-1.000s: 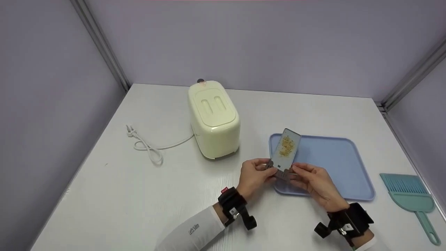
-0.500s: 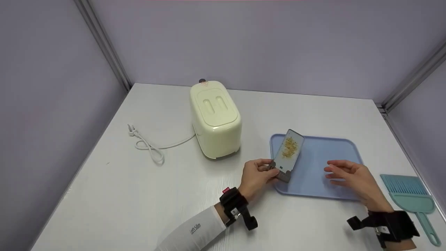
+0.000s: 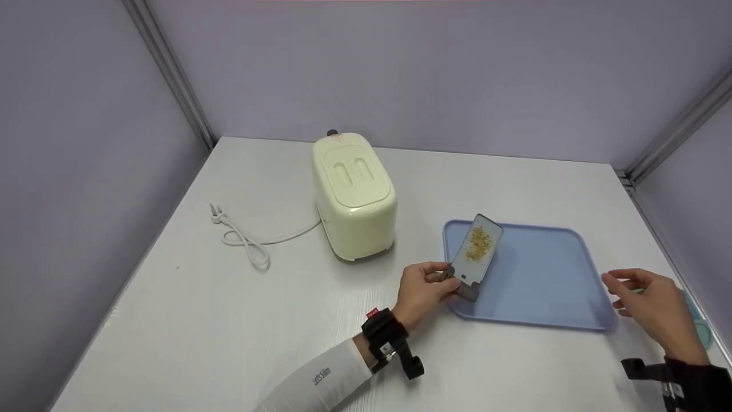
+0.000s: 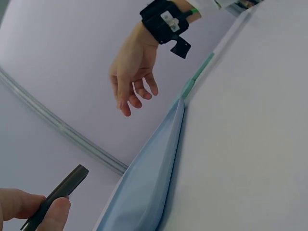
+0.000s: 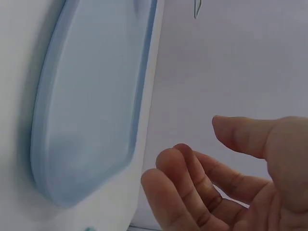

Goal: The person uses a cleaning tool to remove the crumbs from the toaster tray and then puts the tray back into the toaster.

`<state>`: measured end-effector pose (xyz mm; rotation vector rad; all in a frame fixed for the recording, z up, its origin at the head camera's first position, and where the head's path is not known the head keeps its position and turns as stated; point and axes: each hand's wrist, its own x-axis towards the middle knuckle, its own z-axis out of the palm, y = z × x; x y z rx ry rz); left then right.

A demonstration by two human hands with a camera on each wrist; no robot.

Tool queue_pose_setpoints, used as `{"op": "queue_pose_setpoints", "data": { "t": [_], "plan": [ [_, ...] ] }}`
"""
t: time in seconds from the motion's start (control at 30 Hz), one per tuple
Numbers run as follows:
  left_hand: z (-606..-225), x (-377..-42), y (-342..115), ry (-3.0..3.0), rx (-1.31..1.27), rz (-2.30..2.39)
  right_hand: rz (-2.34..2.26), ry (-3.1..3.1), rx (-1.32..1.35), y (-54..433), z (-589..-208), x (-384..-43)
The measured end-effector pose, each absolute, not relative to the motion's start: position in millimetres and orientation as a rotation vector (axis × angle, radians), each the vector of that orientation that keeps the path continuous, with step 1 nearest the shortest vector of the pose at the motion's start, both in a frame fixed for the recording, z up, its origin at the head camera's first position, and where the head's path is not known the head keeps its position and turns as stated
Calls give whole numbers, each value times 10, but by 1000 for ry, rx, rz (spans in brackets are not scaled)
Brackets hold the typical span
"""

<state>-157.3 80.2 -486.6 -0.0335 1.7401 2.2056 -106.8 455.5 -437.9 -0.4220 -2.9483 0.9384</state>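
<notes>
My right hand [image 3: 657,309] has let go of the slim grey tray [image 3: 472,269] and swung out past the far right edge of the blue tray [image 3: 543,274]; a second ago both my hands were on it. Now only my left hand [image 3: 422,289] bears it, pinching the dark end between thumb and fingers, over the left part of the blue tray. The golden crumbs [image 3: 478,244] are still bunched on its face, so I judge nothing much has spilled. My right hand grasps nothing: its thumb stands apart from the loosely bent fingers, and from my head it partly covers the teal brush [image 3: 703,335], clear of it in my right wrist's view. To me this means one hand is free for the work, while keeping the crumbs level rests on my left pinch alone; any roll there could tip them off.
</notes>
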Motion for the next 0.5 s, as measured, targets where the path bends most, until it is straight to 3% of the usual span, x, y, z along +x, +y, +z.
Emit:
{"op": "queue_pose_setpoints", "data": {
  "t": [0.2,0.5],
  "plan": [
    [-4857,-1564,802,1740,-33,2205,581,-3021,-585,4833,-4385,-954],
    [-4849,-1557,791,1733,-8,2223,479,-3138,-956,5159,-4522,-837]
  ]
}}
